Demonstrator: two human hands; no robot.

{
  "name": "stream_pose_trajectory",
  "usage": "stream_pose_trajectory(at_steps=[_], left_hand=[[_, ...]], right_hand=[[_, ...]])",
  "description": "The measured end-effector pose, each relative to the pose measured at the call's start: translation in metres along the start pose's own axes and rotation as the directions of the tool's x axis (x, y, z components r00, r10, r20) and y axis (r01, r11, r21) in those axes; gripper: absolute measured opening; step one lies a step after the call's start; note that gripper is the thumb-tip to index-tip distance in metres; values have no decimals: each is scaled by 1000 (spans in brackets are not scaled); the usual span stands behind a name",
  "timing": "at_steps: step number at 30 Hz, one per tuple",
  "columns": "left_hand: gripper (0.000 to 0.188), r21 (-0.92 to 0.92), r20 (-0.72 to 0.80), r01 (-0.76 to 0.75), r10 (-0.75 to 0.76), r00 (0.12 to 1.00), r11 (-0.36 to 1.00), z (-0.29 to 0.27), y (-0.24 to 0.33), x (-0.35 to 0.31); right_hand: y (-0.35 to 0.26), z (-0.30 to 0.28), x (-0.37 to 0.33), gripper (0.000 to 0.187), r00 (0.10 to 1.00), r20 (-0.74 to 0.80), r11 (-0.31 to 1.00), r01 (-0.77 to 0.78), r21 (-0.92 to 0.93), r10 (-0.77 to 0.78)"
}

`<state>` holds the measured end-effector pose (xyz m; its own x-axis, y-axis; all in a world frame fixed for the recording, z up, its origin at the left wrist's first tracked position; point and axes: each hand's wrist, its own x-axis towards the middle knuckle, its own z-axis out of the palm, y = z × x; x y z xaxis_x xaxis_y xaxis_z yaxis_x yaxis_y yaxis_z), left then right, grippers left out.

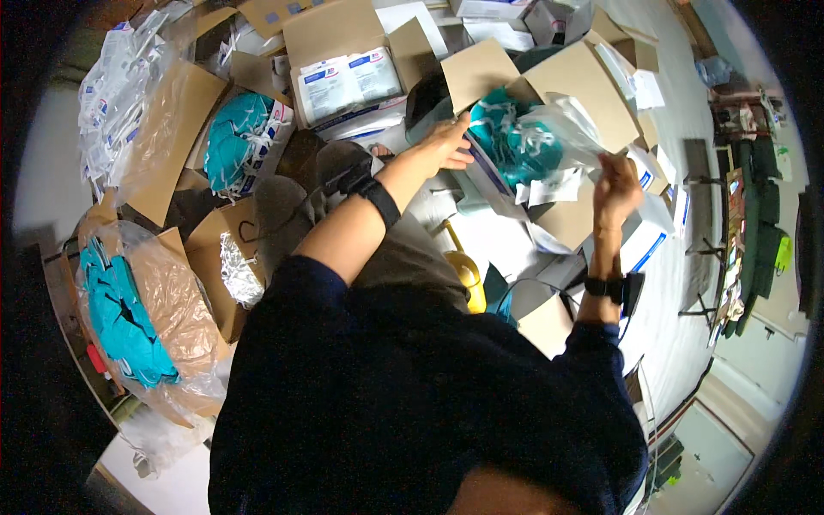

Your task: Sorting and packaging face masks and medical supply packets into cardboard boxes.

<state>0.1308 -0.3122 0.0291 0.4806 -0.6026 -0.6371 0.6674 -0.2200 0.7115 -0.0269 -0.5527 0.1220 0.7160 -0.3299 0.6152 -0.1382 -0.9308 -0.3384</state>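
In front of me is an open cardboard box (584, 94) with its flaps spread. Inside are several teal items with white straps (532, 150), partly covered by a clear plastic bag (566, 120). My right hand (616, 190) is closed at the bag's right edge and pinches the plastic. At the box's left rim is my left hand (442, 148), its fingers stretched out near the teal items and holding nothing. Both wrists wear black bands.
Left of my knees, another box holds more teal items (240, 142). An open carton of white packets (348, 86) stands ahead. Plastic-wrapped teal pieces (124, 313) lie lower left, white packets in a clear bag (124, 94) upper left. Something yellow (465, 270) stands by my lap.
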Motion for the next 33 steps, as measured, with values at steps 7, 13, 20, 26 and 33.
stream_pose_trajectory(at_steps=[7,13,20,26,33], left_hand=[[76,-67,5,-35,36,999,997,7,-13,2],[75,-38,61,-17,20,998,999,22,-16,0],[75,-35,1,-22,22,1000,999,15,-13,-3],[59,100,-53,-37,42,998,994,23,-18,-1],[32,195,-23,-445,457,889,874,40,-2,-11]], right_hand=[[15,-31,12,6,951,-201,903,-136,409,234],[39,-22,-10,3,952,12,928,-301,217,306],[15,-55,-2,10,904,-161,883,-328,336,396],[34,-39,-21,19,812,81,752,-568,334,577],[99,-45,-40,11,574,324,166,-641,750,752]])
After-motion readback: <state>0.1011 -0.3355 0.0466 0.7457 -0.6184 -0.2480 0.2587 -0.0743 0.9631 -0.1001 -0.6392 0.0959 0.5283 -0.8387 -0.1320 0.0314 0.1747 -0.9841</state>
